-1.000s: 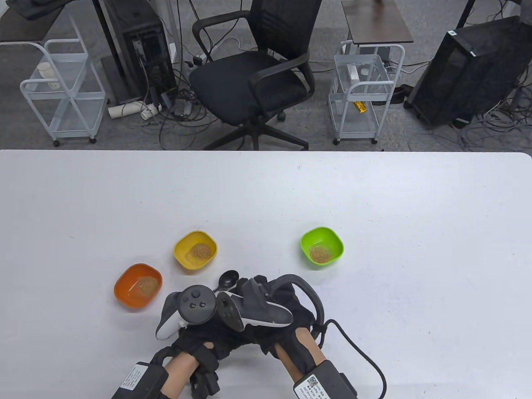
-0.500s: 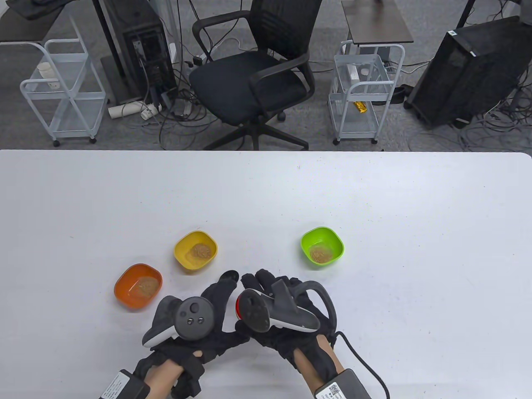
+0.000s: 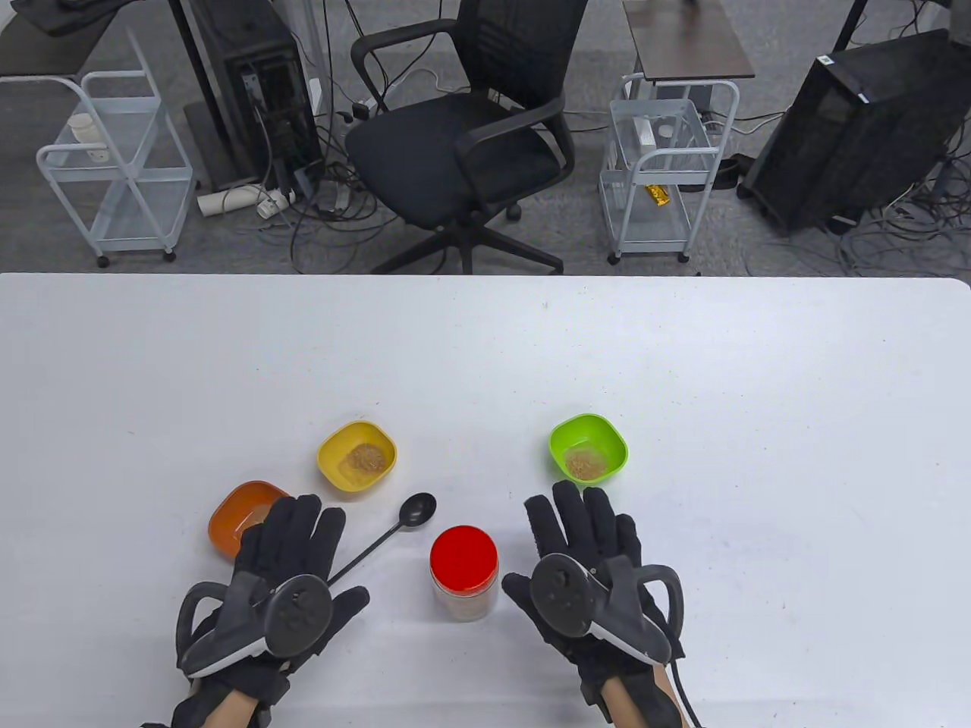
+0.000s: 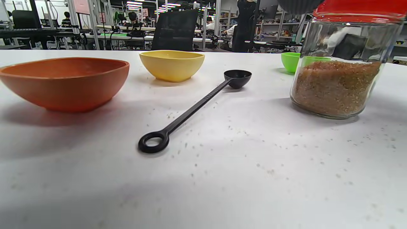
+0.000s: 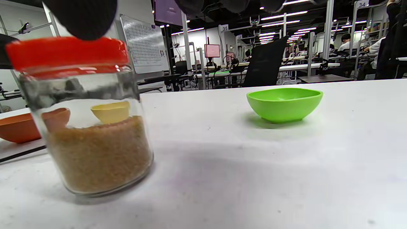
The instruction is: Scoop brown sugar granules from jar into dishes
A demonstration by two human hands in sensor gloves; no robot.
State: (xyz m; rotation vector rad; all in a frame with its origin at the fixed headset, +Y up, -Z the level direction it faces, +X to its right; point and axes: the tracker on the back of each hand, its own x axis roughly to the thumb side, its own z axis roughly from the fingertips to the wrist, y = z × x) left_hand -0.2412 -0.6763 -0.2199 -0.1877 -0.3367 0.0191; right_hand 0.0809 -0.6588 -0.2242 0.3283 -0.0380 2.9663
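A clear jar (image 3: 464,574) with a red lid stands upright between my hands, about half full of brown sugar (image 4: 334,87). A black scoop (image 3: 387,535) lies on the table left of it, bowl end away from me. The orange dish (image 3: 241,512), yellow dish (image 3: 357,457) and green dish (image 3: 588,451) each hold a small heap of sugar. My left hand (image 3: 288,542) lies flat over the orange dish's near edge and the scoop's handle end. My right hand (image 3: 584,531) lies flat right of the jar, just below the green dish. Both hold nothing.
Loose sugar grains are scattered on the white table (image 4: 254,152) near the scoop. Beyond the table's far edge stand an office chair (image 3: 463,136), two wire carts and computer towers.
Both hands have let go of the jar and drawn apart, left hand to the left, right hand to the right, fingers now spread flat. The jar with its lid on is uncovered.
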